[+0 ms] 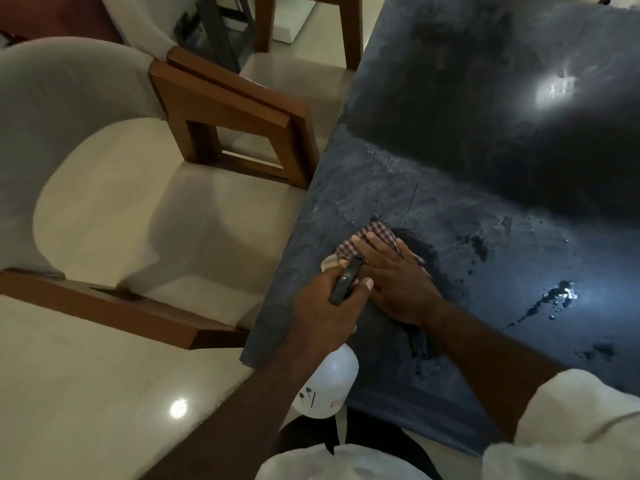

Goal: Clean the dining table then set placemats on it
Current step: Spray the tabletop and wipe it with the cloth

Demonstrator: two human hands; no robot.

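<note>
1. This is a home dining area.
2. A dark, glossy dining table (485,140) reflects ceiling lights.
3. Upholstered chairs with wooden frames (221,109) stand just beside the table.
4. The polished pale tile floor (86,393) also shows a lamp's reflection.
5. A person's hand presses a checked cloth (377,237) on the wet tabletop.

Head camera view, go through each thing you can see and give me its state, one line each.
dining table: dark top, wet streaks and droplets, no placemats on it
checked cloth: crumpled, pressed flat on the table under the right hand
right hand: palm down on the cloth
spray bottle: white, held off the table edge
left hand: closed around the bottle's black trigger head
chair: pulled out from the table, seat vacant
</note>
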